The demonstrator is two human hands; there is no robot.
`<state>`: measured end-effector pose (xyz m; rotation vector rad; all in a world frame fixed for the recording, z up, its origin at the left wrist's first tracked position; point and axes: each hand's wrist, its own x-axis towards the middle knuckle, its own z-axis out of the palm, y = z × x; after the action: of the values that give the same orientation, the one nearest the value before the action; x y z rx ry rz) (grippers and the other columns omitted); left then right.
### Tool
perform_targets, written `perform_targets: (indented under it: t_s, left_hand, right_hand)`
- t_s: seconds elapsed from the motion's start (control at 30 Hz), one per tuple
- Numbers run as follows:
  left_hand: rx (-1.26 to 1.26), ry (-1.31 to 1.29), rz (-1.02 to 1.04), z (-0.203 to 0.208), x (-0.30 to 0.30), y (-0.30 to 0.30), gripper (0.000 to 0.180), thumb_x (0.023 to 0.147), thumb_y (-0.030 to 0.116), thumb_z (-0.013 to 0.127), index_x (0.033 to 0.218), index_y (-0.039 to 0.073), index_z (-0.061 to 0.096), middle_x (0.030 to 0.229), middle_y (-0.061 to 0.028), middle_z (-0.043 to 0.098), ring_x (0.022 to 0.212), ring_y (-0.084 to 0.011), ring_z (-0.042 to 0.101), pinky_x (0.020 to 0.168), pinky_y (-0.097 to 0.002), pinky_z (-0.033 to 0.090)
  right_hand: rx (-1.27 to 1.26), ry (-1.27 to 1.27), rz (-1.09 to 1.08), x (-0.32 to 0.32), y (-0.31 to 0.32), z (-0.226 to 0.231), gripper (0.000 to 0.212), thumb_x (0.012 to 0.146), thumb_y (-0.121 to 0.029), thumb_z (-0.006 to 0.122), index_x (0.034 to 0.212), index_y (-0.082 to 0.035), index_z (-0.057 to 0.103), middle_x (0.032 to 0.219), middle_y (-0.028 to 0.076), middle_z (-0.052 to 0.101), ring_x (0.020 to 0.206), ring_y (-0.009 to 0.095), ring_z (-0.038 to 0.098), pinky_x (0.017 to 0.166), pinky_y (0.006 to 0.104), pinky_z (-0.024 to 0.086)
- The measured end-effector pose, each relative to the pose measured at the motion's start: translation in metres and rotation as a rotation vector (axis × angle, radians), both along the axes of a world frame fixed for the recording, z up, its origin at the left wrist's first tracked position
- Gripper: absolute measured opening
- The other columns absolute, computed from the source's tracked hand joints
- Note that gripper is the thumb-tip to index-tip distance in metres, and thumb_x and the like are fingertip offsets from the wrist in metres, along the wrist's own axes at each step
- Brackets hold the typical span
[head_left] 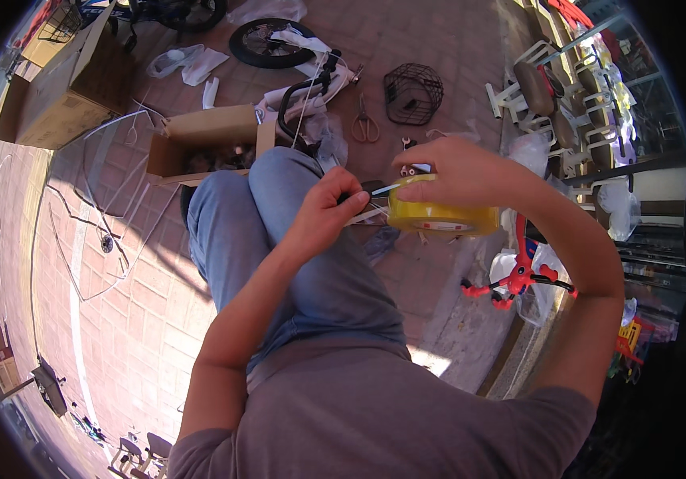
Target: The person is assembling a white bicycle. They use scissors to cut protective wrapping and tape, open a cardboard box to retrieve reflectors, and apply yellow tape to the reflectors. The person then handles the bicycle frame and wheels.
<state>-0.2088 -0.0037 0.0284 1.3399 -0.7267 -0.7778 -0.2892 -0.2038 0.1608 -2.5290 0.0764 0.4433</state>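
Right hand (458,172): fingers clamped on yellow packing-tape roll (438,209), red-marked label (444,227) illegible, at three o'clock from left hand (331,209), whose fingers pinch a slim strip (384,190). Open cardboard box (213,124), ten o'clock: contents indistinct.

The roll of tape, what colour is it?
The tape is yellow and glossy, best seen in the head view.

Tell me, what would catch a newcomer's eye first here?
The shiny yellow tape roll in the person's right hand, right of the knees. Then the bright red tubular part below it to the right, and the open cardboard box just beyond the knees.
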Motion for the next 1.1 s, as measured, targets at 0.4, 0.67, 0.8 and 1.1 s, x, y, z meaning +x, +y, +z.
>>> perform_targets:
  t_s: [0.4, 0.67, 0.8, 1.1]
  left_hand:
    - [-0.031, -0.016, 0.003, 0.000, 0.002, 0.013, 0.011, 0.087, 0.007, 0.055, 0.080, -0.002, 0.054, 0.080, -0.0039, 0.051, 0.073, -0.0116, 0.046, 0.066, -0.0248, 0.037]
    - [0.002, 0.008, 0.031, -0.002, 0.008, 0.019, 0.009, 0.084, 0.004, 0.052, 0.081, -0.004, 0.056, 0.081, -0.0041, 0.055, 0.070, -0.0098, 0.046, 0.064, -0.0241, 0.037]
    - [-0.023, 0.044, 0.033, -0.004, 0.008, 0.019, 0.008, 0.084, 0.003, 0.052, 0.080, -0.004, 0.056, 0.083, -0.0038, 0.057, 0.070, -0.0087, 0.046, 0.064, -0.0230, 0.037]
    - [-0.002, -0.025, 0.025, -0.005, 0.007, 0.017, 0.014, 0.077, -0.001, 0.058, 0.069, 0.000, 0.047, 0.083, -0.0047, 0.058, 0.069, -0.0078, 0.047, 0.062, -0.0232, 0.038]
  right_hand:
    - [0.022, 0.221, -0.085, -0.007, -0.009, 0.012, 0.047, 0.083, -0.043, 0.061, 0.083, 0.003, 0.070, 0.066, 0.018, 0.063, 0.063, 0.025, 0.064, 0.061, 0.0366, 0.049]
    - [-0.082, 0.232, -0.041, 0.005, 0.009, 0.011, 0.047, 0.081, -0.042, 0.061, 0.078, 0.005, 0.069, 0.065, 0.022, 0.062, 0.065, 0.034, 0.064, 0.062, 0.0410, 0.050]
    - [-0.093, 0.178, -0.012, 0.005, 0.010, 0.010, 0.046, 0.083, -0.040, 0.060, 0.077, 0.005, 0.068, 0.062, 0.022, 0.059, 0.059, 0.035, 0.060, 0.058, 0.0413, 0.047]
    - [-0.145, 0.218, 0.006, 0.008, 0.016, 0.007, 0.044, 0.084, -0.038, 0.058, 0.078, 0.004, 0.068, 0.059, 0.022, 0.058, 0.057, 0.035, 0.060, 0.057, 0.0419, 0.047]
